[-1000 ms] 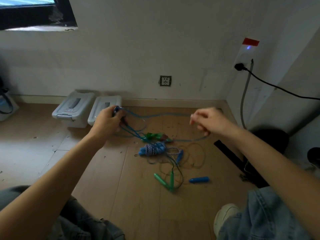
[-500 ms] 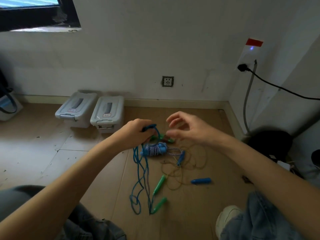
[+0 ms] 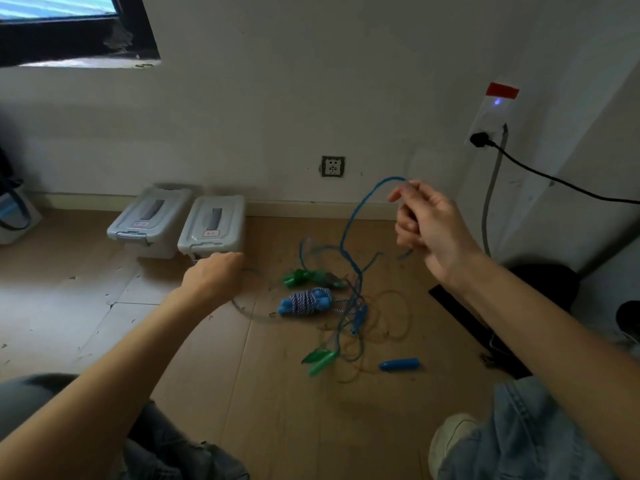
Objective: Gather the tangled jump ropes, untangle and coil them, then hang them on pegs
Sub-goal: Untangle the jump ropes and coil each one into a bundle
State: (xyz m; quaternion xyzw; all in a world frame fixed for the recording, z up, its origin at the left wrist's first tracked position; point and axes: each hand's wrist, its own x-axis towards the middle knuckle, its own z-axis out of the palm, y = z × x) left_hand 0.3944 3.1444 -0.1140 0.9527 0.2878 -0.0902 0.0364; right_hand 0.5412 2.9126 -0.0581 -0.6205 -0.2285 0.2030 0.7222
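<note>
Wooden floor (image 3: 242, 393) against a pale wall (image 3: 311, 81), two grey lidded bins (image 3: 211, 228) at the skirting. Right hand (image 3: 427, 223) up high, grip closed on the blue rope (image 3: 349, 233), pinched at the top of a raised loop arching over the fingers. Blue rope trailing down from there into the tangle on the floor. Left hand (image 3: 216, 275) out low in front of the nearer bin, fingers curled under, whether holding anything impossible to tell. Between the hands, on the floor: striped rope bundle (image 3: 306, 302) with blue ends, wound tight. Green handles (image 3: 320, 361) lying near the front of the tangle, more green (image 3: 298, 276) just behind the bundle. Lone blue handle (image 3: 399, 364) off to the right. Thin tan rope (image 3: 398, 317) looping loosely around the lot.
</note>
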